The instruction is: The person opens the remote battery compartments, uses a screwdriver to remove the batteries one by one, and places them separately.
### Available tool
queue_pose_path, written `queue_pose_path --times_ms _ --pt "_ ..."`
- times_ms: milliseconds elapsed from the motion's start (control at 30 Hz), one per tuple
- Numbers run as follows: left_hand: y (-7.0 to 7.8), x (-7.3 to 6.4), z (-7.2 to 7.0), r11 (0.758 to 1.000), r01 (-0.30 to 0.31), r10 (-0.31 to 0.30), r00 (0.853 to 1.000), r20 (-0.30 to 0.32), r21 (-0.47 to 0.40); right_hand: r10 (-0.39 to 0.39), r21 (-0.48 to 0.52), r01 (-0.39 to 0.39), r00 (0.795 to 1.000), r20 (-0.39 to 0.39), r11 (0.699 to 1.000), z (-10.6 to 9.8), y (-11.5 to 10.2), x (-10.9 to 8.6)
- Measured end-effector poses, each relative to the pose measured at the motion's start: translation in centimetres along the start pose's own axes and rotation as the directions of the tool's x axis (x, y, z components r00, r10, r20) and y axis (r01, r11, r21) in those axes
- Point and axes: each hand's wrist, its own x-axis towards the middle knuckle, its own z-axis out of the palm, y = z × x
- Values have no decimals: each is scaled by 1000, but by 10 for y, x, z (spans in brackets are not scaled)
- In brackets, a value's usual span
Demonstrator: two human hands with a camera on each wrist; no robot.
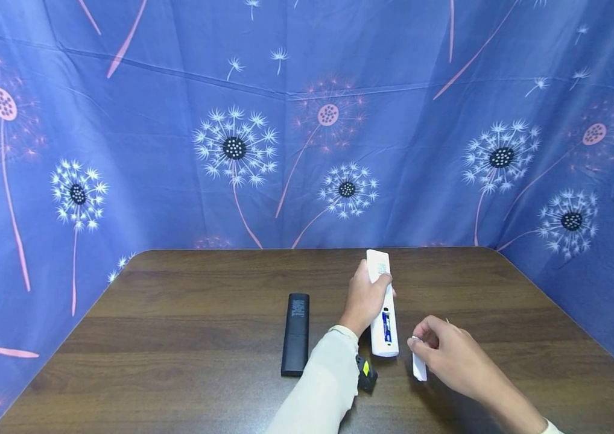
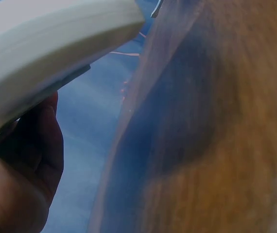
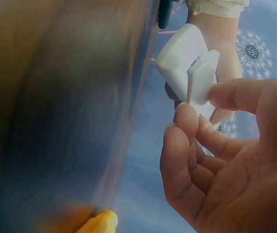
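Note:
My left hand [image 1: 363,296] grips a white remote control [image 1: 389,301] about its middle, its back facing up and tilted. Toward the near end its battery compartment is uncovered, with a blue battery [image 1: 386,328] inside. To the right, my right hand [image 1: 456,357] pinches a small white battery cover [image 1: 419,367] between thumb and fingers, apart from the remote in the head view. The right wrist view shows the cover [image 3: 202,80] in front of the remote's end [image 3: 180,56]. In the left wrist view the remote [image 2: 65,41] hides part of the left hand [image 2: 19,179].
A black remote control [image 1: 295,334] lies on the brown wooden table [image 1: 204,337], left of my left forearm. By the left wrist sits a black object with a yellow patch [image 1: 365,369]. Blue dandelion-print cloth [image 1: 166,150] hangs behind the table.

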Motion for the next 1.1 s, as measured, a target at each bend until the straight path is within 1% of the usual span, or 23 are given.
queue_pose_path --times_ms 200,333,400,500,633,767,833,1000,1100 --pt "0 0 0 1000 5 -5 1000 19 -18 45 -9 -44 997 59 999 -3 5 -3" --pt "1 0 0 1000 10 -9 1000 14 -15 60 -22 -58 994 93 998 -4 8 -4" --pt "2 0 0 1000 11 -11 1000 11 -15 54 -23 -52 992 113 998 -5 11 -5" --pt "2 -1 0 1000 20 -20 1000 7 -16 15 -23 -12 990 143 1000 -6 15 -9" --pt "4 0 0 999 39 -39 999 -1 -12 -21 -32 26 988 155 999 -6 21 -13" --pt "7 0 0 999 53 -53 999 9 -6 -3 -73 13 989 145 997 -8 26 -14" --pt "8 0 0 999 53 -53 998 20 -4 1 -86 12 988 153 996 -9 29 -15" --pt "6 -1 -1 998 57 -56 998 32 -14 5 -123 20 979 204 992 -13 36 -14" --pt "4 0 -5 998 60 -59 998 20 -13 2 -129 30 970 242 991 -13 36 -12"
